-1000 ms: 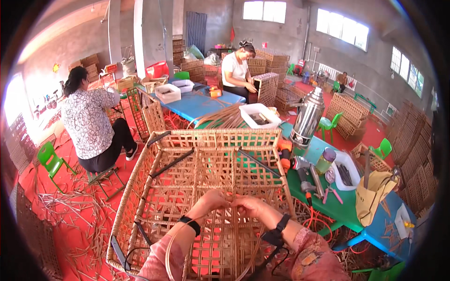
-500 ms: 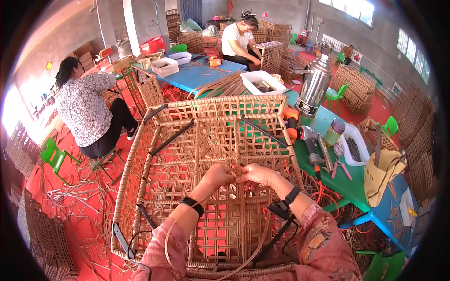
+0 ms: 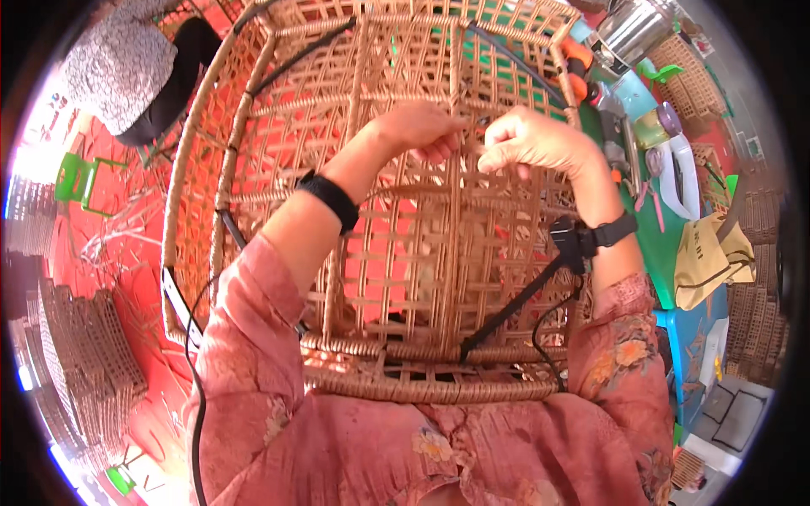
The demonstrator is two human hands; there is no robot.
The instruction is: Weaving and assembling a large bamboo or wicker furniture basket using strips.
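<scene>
A large rectangular woven basket (image 3: 278, 110) of brown cane lies before me, its open lattice bottom showing red floor beneath. My left hand (image 3: 426, 132) is closed above a wrapped central rib, fingers curled in and fingertips at the rib; what it pinches cannot be made out. Just right of that rib, my right hand (image 3: 531, 143) is closed in a pinch, with a short bit of thin cane strip showing at its fingertips. A gap separates the hands. Dark braces (image 3: 515, 312) cross the basket's corners.
Right of the basket, a green table (image 3: 662, 253) bears pliers (image 3: 654, 198), a white tray (image 3: 682, 181), a jar (image 3: 654, 126) and a metal flask (image 3: 633, 34). A tan cloth bag (image 3: 704, 261) hangs at its edge. A seated person (image 3: 122, 72) is at upper left, near a green chair (image 3: 78, 179).
My view has tipped downward, bringing my torso and the basket's near rim into sight. My hands have moved apart. The long strip loop over my forearms no longer shows.
</scene>
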